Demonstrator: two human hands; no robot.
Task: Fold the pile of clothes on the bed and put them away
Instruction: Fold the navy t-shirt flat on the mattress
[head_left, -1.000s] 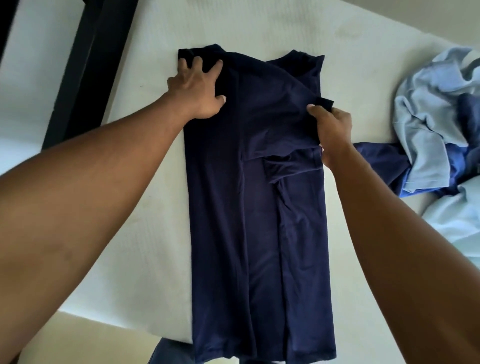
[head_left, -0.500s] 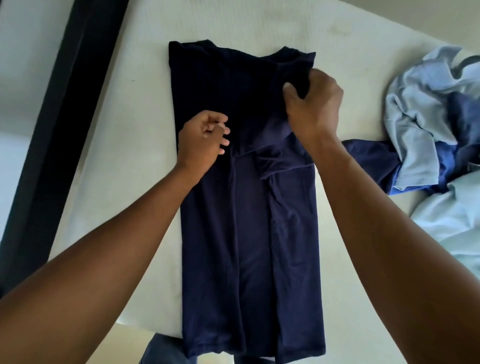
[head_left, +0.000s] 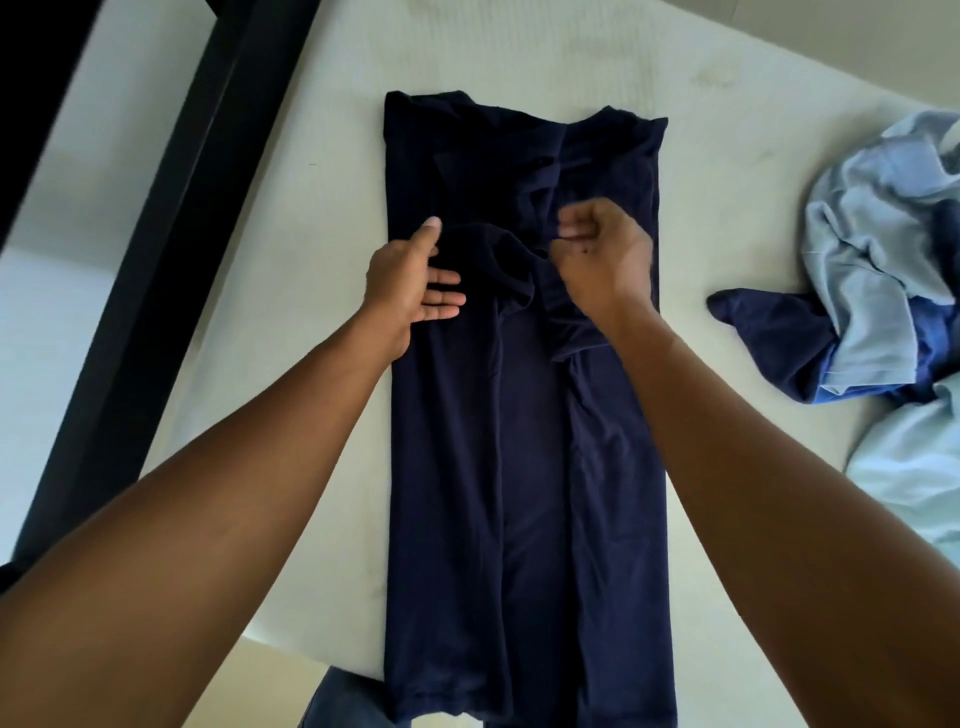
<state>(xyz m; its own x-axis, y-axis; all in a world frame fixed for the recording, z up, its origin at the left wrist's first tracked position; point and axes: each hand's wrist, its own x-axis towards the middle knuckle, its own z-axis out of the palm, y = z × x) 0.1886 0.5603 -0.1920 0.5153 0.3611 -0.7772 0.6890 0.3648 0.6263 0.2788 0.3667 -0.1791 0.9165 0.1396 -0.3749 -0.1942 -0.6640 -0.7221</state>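
Vs. half a sec ago, the left hand (head_left: 415, 280) was opened out & laid flat on the shirt (head_left: 524, 467), fingers straight, beside the tucked sleeve (head_left: 511, 260). The right hand (head_left: 605, 260) was brought down from the shirt's top edge to mid-chest, fingers curled; whether cloth was pinched couldn't be told. The shirt was left lengthwise on the bed (head_left: 311, 364), sides folded in, so the cross-fold was judged next. The pile (head_left: 883, 249) lay at right, not yet folded.

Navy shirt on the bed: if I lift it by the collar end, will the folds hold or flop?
Probably floppy: the navy shirt lies thin and wrinkled, its tucked sleeve bunched mid-chest. Likely light; it lies flat on the mattress. Its hem hangs over the edge, so it may slide.
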